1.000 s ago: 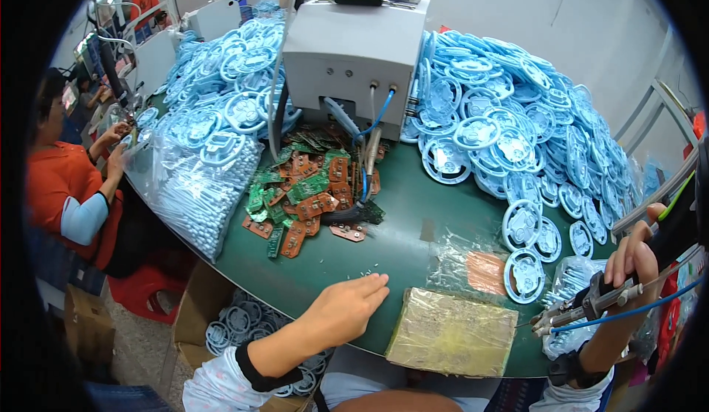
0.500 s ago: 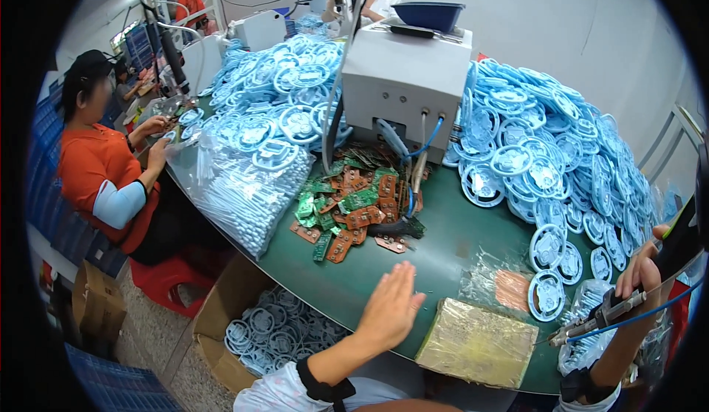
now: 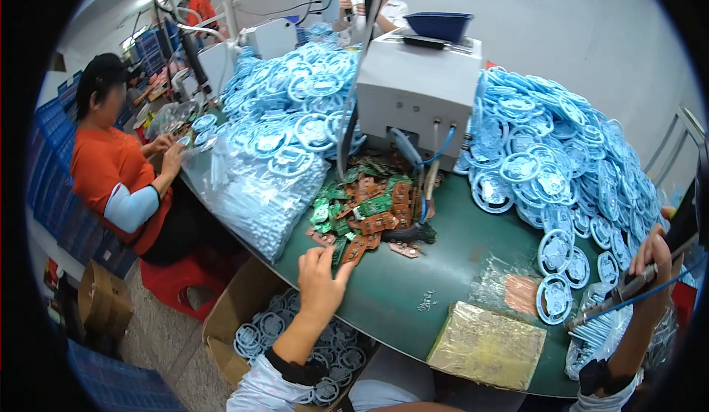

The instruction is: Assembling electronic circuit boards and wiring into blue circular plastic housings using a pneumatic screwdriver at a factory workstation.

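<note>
My left hand reaches over the near edge of a heap of small green and brown circuit boards. Its thumb and fingers are apart, and the fingertips lie by the nearest boards; whether they touch one I cannot tell. At the far right my right hand is wrapped around a power screwdriver with a metal nose and a blue hose. The screwdriver's tip points left and down, over a bag of pale blue rods. Tiny silvery pieces lie on the green table.
Light-blue round plastic parts are heaped right and left of a grey machine. A yellowish taped block sits at the front edge. Below stands a carton of similar parts. A co-worker in orange sits at left.
My left hand has moved left from the middle of the table to the circuit boards, and the tiny pieces now show. The right hand keeps its hold on the screwdriver. The view has shifted slightly.
</note>
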Action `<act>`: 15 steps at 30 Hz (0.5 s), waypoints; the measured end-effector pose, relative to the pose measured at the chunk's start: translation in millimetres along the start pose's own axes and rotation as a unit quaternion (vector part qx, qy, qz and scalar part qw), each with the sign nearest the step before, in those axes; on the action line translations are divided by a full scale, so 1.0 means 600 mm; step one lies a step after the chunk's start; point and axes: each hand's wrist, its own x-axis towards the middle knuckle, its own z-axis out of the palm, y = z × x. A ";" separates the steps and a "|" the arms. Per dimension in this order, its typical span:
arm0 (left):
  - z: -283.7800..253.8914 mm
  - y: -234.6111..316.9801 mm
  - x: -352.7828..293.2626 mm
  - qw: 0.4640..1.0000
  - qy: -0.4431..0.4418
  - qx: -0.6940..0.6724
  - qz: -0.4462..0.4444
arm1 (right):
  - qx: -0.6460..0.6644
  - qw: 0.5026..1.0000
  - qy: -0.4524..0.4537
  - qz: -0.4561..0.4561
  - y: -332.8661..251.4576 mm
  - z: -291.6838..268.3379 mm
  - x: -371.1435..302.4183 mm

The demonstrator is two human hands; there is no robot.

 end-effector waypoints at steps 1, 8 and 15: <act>0.007 -0.013 0.006 1.000 -0.009 -0.011 0.021 | 0.020 1.000 0.004 0.007 -0.002 -0.009 0.007; -0.047 -0.067 -0.001 0.993 -0.002 -0.084 -0.077 | -0.033 0.998 -0.038 0.027 -0.042 0.060 0.067; -0.012 -0.097 0.018 0.990 -0.013 -0.131 -0.040 | -0.027 0.999 -0.020 0.016 -0.030 -0.038 0.072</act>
